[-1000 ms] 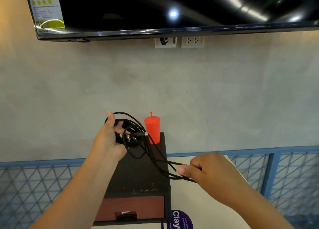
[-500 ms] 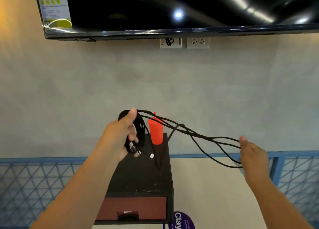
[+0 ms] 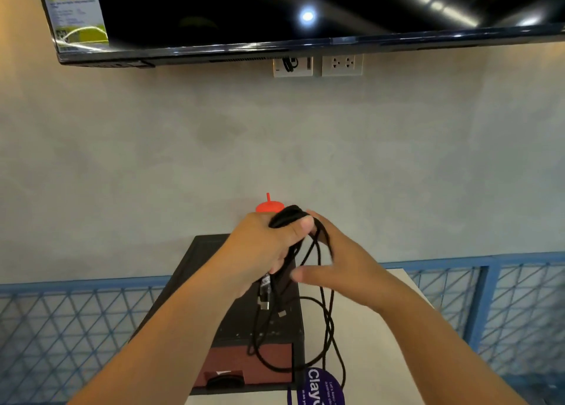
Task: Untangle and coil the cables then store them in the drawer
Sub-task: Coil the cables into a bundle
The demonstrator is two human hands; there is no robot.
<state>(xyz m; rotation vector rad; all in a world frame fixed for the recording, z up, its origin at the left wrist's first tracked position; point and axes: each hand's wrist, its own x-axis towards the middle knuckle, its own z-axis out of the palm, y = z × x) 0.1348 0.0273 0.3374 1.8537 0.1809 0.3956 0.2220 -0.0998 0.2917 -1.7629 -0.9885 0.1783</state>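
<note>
Beneath a wall-mounted television (image 3: 305, 13), a left hand (image 3: 263, 245) grips bundled black cables (image 3: 287, 216) above the shut drawer (image 3: 226, 360) on a white table (image 3: 367, 358); the right hand (image 3: 339, 261), fingers straight, touches the hanging loops.

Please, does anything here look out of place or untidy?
Yes. The thin black cables gripped by the left hand are only partly coiled: loose loops hang in front of the closed reddish-brown drawer of the dark wooden box. Nothing looks damaged.
</note>
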